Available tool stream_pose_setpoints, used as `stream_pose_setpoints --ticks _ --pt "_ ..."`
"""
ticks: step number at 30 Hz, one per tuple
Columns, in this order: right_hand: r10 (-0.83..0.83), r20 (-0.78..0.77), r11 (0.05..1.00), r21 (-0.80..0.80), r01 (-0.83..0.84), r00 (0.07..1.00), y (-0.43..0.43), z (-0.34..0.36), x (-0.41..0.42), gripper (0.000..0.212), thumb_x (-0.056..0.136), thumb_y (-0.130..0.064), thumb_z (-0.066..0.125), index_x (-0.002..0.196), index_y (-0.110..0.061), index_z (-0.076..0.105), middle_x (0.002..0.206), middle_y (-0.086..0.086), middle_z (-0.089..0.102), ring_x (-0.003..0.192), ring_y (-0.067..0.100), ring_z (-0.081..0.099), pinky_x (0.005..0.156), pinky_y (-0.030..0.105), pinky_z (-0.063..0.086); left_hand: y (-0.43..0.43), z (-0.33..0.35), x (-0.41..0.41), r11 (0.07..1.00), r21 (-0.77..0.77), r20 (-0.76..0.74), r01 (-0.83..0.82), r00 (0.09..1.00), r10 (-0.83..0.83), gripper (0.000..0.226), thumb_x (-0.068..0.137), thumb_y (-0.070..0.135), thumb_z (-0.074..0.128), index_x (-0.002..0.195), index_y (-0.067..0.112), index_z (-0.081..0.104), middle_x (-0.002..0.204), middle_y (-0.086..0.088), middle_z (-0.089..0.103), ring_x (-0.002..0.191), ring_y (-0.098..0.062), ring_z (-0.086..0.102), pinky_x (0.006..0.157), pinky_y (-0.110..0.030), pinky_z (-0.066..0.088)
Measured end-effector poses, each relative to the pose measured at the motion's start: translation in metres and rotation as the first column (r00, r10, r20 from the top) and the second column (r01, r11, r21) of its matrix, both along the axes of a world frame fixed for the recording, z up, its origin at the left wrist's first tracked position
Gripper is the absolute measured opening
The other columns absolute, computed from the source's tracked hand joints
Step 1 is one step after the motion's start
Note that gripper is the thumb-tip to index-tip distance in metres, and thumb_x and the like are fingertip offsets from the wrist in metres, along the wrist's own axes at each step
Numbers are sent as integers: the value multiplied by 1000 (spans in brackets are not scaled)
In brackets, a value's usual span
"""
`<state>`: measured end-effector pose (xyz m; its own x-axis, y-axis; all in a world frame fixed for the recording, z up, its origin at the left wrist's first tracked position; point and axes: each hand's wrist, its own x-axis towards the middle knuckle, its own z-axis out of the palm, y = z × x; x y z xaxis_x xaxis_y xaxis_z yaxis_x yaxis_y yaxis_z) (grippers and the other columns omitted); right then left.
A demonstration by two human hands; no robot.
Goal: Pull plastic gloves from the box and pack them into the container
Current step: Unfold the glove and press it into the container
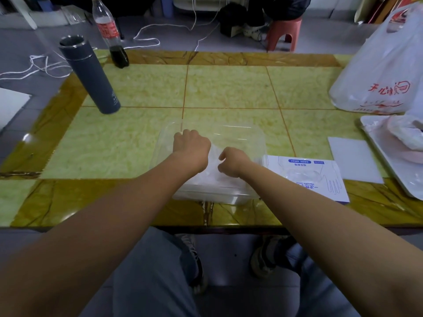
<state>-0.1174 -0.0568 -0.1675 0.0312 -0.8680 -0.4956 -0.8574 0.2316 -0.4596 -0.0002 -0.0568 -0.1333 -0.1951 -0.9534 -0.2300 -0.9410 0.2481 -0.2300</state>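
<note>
While a pile of plastic gloves (212,179) already lies in the clear container (253,133) near the front edge of the table (229,88), the left hand (191,147) and right hand (233,162) hold another between them, fingers curled on the film. The glove box (306,177) sits just right of the container; how many gloves it holds cannot be told.

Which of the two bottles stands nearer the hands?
The grey flask; the clear red-labelled soda bottle stands farther back at the table edge.

Fingertips of left hand (191,148) and right hand (233,164) hidden; bag (384,65), tray (402,177) cut by right edge.
</note>
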Motion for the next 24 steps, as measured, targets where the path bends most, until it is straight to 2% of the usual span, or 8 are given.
stream_pose_setpoints --ticks 3,7,10,12,15,17,21,24 --pt "-48 162 995 99 32 986 2 0 4 34 92 1 48 125 4 56 90 16 59 80 29 58 73 36 50 -6 0 -3 1000 -8 -184 14 983 -16 17 88 16 60 105 16 64 107 -5 62 99 -24 57 80 -32 44" --pt "6 124 976 217 -34 992 5 -2 4 42 91 5 44 133 -1 48 78 12 49 59 21 46 52 30 39 -11 -14 -8 927 372 -468 -54 851 237 22 92 26 57 96 6 66 93 -12 67 77 -26 60 69 -32 50" --pt "21 67 968 246 -37 998 3 -3 1 46 94 2 46 139 -1 38 101 19 54 73 26 52 67 36 49 -11 -33 2 812 560 -386 -163 817 429 37 93 16 56 126 1 49 111 -21 60 84 -30 58 63 -33 48" --pt "-3 36 962 273 -7 999 3 -5 -2 56 94 4 40 147 -6 23 95 21 51 70 26 49 72 40 48 -13 -42 14 772 587 -341 -244 790 509 58 93 14 58 142 6 29 132 -24 48 100 -33 56 74 -39 51" --pt "18 -2 955 296 -16 1000 2 -8 -4 73 92 11 37 153 -11 2 82 17 40 64 23 40 71 37 43 -19 -46 27 718 616 -316 -325 733 602 77 90 17 66 147 12 16 139 -25 37 87 -28 54 66 -38 53" --pt "46 -35 954 297 -34 998 0 -10 -3 75 90 12 38 151 -10 1 84 17 42 64 24 40 65 36 43 -20 -49 30 695 633 -276 -343 738 615 92 85 22 73 149 16 8 140 -24 36 79 -24 55 76 -41 57" --pt "117 -84 941 329 -84 990 2 -8 -1 85 88 9 43 152 -11 -10 106 25 49 78 30 49 70 34 44 -21 -55 28 705 633 -178 -321 826 536 116 77 27 80 151 14 -8 148 -23 32 115 -37 54 97 -47 49" --pt "188 -96 934 325 -148 978 8 -1 0 85 93 3 45 152 -8 -15 132 29 44 94 31 50 76 31 43 -18 -52 27 689 657 -169 -306 831 530 114 81 25 76 151 12 -13 142 -25 38 111 -35 57 96 -45 50"
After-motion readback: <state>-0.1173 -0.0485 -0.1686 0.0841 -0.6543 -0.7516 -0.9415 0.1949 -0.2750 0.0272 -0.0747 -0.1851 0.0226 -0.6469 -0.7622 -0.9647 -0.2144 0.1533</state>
